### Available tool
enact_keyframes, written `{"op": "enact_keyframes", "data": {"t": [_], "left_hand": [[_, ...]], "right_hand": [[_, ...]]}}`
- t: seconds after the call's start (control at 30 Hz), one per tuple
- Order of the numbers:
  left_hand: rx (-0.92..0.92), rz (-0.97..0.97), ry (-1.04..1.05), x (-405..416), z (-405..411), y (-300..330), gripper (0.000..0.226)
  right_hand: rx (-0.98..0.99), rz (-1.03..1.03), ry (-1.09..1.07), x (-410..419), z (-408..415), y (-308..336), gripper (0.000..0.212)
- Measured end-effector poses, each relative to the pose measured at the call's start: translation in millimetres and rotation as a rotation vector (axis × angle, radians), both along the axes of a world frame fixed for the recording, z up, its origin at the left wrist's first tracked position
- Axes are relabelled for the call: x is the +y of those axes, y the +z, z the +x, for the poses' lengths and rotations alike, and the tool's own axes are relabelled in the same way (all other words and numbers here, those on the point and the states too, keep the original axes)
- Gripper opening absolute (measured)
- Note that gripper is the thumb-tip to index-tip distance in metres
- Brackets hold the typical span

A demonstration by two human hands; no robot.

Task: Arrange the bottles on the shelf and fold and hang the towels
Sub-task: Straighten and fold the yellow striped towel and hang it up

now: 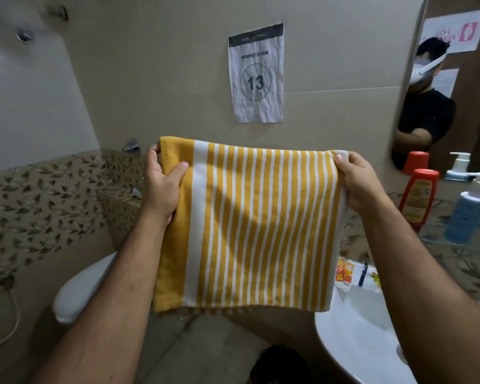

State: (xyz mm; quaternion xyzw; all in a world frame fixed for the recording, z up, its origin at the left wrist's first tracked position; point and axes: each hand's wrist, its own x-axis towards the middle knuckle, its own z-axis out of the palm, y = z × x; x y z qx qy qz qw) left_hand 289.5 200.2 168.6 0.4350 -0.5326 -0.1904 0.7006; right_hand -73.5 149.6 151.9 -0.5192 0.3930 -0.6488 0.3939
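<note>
Head view: both hands, left (161, 181) and right (360, 181), raised, pinch the striped towel's (261, 225) top corners.

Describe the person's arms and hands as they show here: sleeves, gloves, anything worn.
Both forearms are bare up to the frame's lower edge; no sleeve shows on either. The left hand and right hand wear no gloves, and no rings, watch or bands are visible. Nails are short and unpainted. In the mirror, the reflection shows a black short-sleeved top.
</note>
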Motion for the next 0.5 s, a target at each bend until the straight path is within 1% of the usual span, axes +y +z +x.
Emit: {"op": "enact_keyframes", "data": {"t": [0.03, 0.07, 0.1, 0.13, 0.17, 0.2, 0.23, 0.27, 0.3, 0.33, 0.37, 0.4, 0.43, 0.47, 0.5], "left_hand": [[0.033, 0.000, -0.014, -3.8, -5.0, 6.1, 0.041], [0.051, 0.008, -0.022, -8.1, -10.6, 10.0, 0.040], [0.050, 0.020, -0.021, -12.2, -17.3, 11.5, 0.040], [0.035, 0.032, -0.020, -16.0, -23.5, 10.5, 0.039], [0.017, 0.048, -0.026, -20.1, -28.2, 7.2, 0.039], [0.004, 0.072, -0.040, -23.3, -30.8, 2.0, 0.040], [-0.003, 0.102, -0.049, -26.2, -31.3, -5.0, 0.041], [-0.001, 0.129, -0.050, -28.2, -29.3, -11.2, 0.043], [0.010, 0.157, -0.045, -29.3, -25.5, -16.4, 0.043], [0.030, 0.184, -0.036, -29.6, -20.5, -20.4, 0.042], [0.059, 0.204, -0.025, -30.0, -14.9, -22.9, 0.041], [0.098, 0.215, -0.013, -30.3, -9.3, -23.9, 0.040], [0.139, 0.224, -0.005, -30.6, -4.7, -24.3, 0.040], [0.175, 0.236, 0.001, -31.0, -1.2, -24.8, 0.041], [0.198, 0.256, 0.005, -31.8, 1.1, -25.3, 0.043]], "right_hand": [[-0.089, 0.059, 0.154, 3.6, -5.3, -7.7, 0.047], [-0.157, 0.190, 0.294, 7.4, -8.6, -26.5, 0.076], [-0.187, 0.347, 0.366, 13.5, -6.9, -55.9, 0.100], [-0.174, 0.485, 0.406, 22.2, 0.3, -86.9, 0.105], [-0.134, 0.589, 0.428, 29.3, 13.1, -114.1, 0.091], [-0.106, 0.637, 0.447, 33.5, 27.4, -134.5, 0.074], [-0.096, 0.665, 0.444, 35.7, 38.8, -147.2, 0.063], [-0.113, 0.673, 0.427, 32.9, 44.9, -155.1, 0.057], [-0.151, 0.658, 0.413, 30.4, 46.9, -155.1, 0.056], [-0.214, 0.618, 0.409, 26.7, 44.4, -151.9, 0.058], [-0.292, 0.576, 0.416, 23.4, 39.0, -147.9, 0.065], [-0.372, 0.544, 0.444, 20.6, 33.4, -146.3, 0.075], [-0.401, 0.536, 0.479, 21.7, 29.9, -146.5, 0.088], [-0.370, 0.537, 0.530, 25.5, 29.4, -147.3, 0.096], [-0.309, 0.532, 0.587, 27.3, 31.4, -149.6, 0.097]]}}
